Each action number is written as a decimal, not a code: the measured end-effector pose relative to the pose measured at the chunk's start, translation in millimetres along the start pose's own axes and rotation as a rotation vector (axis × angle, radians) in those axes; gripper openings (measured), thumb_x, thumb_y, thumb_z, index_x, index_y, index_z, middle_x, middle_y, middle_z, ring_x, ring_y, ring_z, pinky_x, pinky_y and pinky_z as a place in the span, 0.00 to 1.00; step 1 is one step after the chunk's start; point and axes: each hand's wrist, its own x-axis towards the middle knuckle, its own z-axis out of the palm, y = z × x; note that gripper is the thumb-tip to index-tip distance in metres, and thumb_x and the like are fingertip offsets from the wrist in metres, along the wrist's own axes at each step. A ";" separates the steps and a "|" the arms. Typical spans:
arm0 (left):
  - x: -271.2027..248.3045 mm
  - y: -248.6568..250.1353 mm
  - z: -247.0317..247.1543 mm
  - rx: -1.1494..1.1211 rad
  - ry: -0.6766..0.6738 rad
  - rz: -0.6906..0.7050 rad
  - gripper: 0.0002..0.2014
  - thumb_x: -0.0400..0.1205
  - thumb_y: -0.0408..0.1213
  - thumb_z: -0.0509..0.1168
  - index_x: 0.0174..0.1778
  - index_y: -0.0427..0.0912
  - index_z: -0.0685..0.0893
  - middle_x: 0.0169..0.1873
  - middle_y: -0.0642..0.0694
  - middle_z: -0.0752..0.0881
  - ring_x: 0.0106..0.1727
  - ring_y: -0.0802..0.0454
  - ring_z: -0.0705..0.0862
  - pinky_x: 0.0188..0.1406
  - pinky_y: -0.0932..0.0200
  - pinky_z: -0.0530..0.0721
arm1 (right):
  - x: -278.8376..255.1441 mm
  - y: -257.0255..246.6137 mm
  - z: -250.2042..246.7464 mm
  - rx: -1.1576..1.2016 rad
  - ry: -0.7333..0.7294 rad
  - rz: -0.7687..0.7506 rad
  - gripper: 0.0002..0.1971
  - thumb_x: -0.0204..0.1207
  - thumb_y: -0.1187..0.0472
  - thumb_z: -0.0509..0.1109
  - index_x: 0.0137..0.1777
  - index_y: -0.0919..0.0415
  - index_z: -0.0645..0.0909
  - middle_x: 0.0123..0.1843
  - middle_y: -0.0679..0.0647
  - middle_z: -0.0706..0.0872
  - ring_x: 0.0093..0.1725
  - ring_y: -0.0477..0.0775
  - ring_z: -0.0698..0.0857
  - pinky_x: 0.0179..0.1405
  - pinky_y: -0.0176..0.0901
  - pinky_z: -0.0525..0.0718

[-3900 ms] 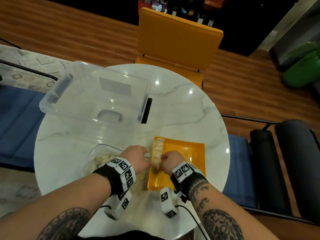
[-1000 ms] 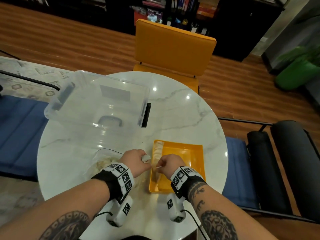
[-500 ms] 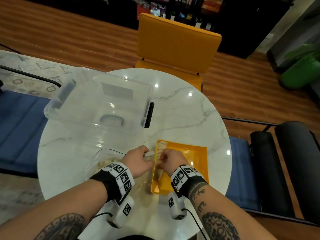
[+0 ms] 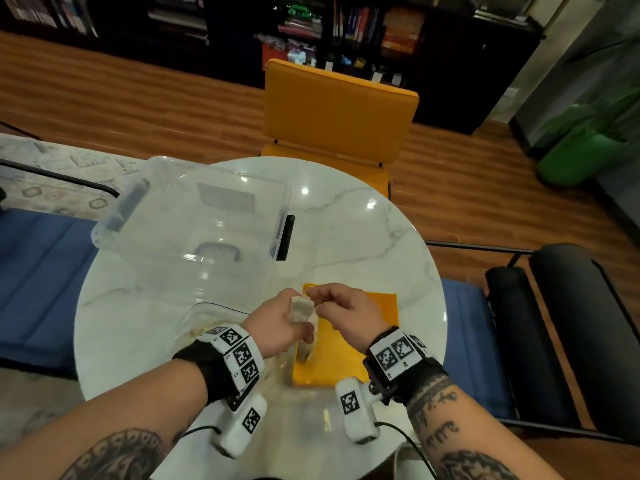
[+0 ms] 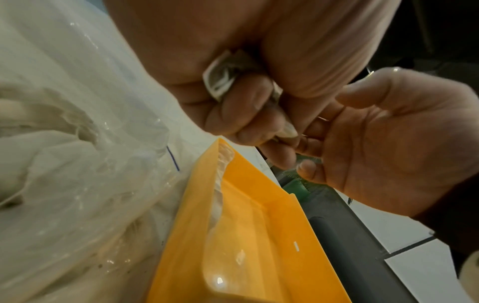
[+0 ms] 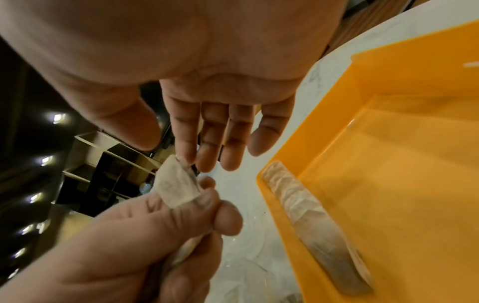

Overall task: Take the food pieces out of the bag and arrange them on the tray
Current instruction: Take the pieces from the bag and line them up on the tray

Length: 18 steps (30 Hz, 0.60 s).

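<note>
My left hand [image 4: 277, 327] grips a pale flat food piece [image 4: 302, 310] upright above the left edge of the orange tray [image 4: 363, 341]; the fist [image 5: 246, 98] is curled round the piece [image 5: 223, 82]. My right hand [image 4: 332, 303] hovers beside it with fingers [image 6: 186, 151] fairly straight, the index tip touching the piece's [image 6: 176, 184] top edge and the thumb apart. A long pale piece [image 6: 311, 221] lies along the tray's [image 6: 414, 184] left wall. The clear bag [image 4: 207, 317] with more pale pieces [image 5: 51, 127] lies left of the tray [image 5: 259, 246].
A large clear plastic bin [image 4: 194, 216] stands on the back left of the round marble table [image 4: 363, 244]. An orange chair [image 4: 339, 109] stands behind the table. Dark blue seats flank it, with black cushions [image 4: 561, 323] on the right.
Both hands have risen off the tray. The right hand has left the piece lying on the tray and now touches the one held upright in the left hand.
</note>
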 end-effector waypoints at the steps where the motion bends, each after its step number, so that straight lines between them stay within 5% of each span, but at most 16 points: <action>1: -2.0 1.4 1.3 0.011 -0.006 0.019 0.20 0.72 0.34 0.75 0.55 0.49 0.75 0.42 0.46 0.86 0.38 0.54 0.85 0.34 0.57 0.80 | -2.5 -1.3 1.3 -0.012 0.006 -0.001 0.08 0.77 0.54 0.75 0.56 0.48 0.87 0.51 0.43 0.91 0.48 0.37 0.87 0.47 0.32 0.82; 4: -7.7 7.0 6.5 0.015 0.007 0.076 0.21 0.71 0.33 0.75 0.57 0.48 0.75 0.41 0.48 0.88 0.38 0.58 0.86 0.36 0.58 0.84 | -8.1 -5.1 4.4 -0.121 0.029 -0.039 0.11 0.75 0.47 0.76 0.47 0.54 0.87 0.45 0.53 0.91 0.46 0.54 0.88 0.51 0.52 0.87; 6: -12.0 11.8 8.2 0.023 0.040 0.097 0.23 0.70 0.36 0.76 0.58 0.50 0.76 0.41 0.50 0.87 0.37 0.56 0.85 0.35 0.58 0.80 | -10.8 -7.9 0.4 -0.102 0.069 -0.058 0.08 0.75 0.51 0.76 0.42 0.55 0.85 0.41 0.54 0.90 0.40 0.53 0.86 0.47 0.55 0.86; 10: -19.5 19.5 9.4 -0.057 0.047 0.182 0.12 0.75 0.38 0.76 0.43 0.58 0.80 0.30 0.60 0.86 0.28 0.66 0.80 0.32 0.61 0.77 | -19.1 -14.0 -15.6 0.020 0.133 -0.109 0.05 0.76 0.60 0.76 0.43 0.52 0.83 0.38 0.50 0.86 0.34 0.47 0.81 0.37 0.44 0.80; 13: -26.8 26.8 10.0 -0.190 0.035 0.210 0.05 0.82 0.43 0.70 0.40 0.57 0.86 0.36 0.53 0.92 0.27 0.61 0.80 0.30 0.58 0.77 | -26.1 -17.6 -25.3 0.096 0.163 -0.137 0.03 0.79 0.64 0.74 0.49 0.55 0.85 0.40 0.52 0.87 0.35 0.47 0.85 0.36 0.39 0.83; 18: -28.8 33.3 12.8 -0.282 0.170 0.211 0.07 0.83 0.45 0.70 0.39 0.50 0.88 0.36 0.47 0.92 0.23 0.55 0.74 0.28 0.59 0.76 | -32.9 -16.5 -29.6 0.309 0.237 -0.069 0.04 0.82 0.64 0.71 0.50 0.64 0.84 0.43 0.62 0.90 0.38 0.53 0.90 0.37 0.43 0.87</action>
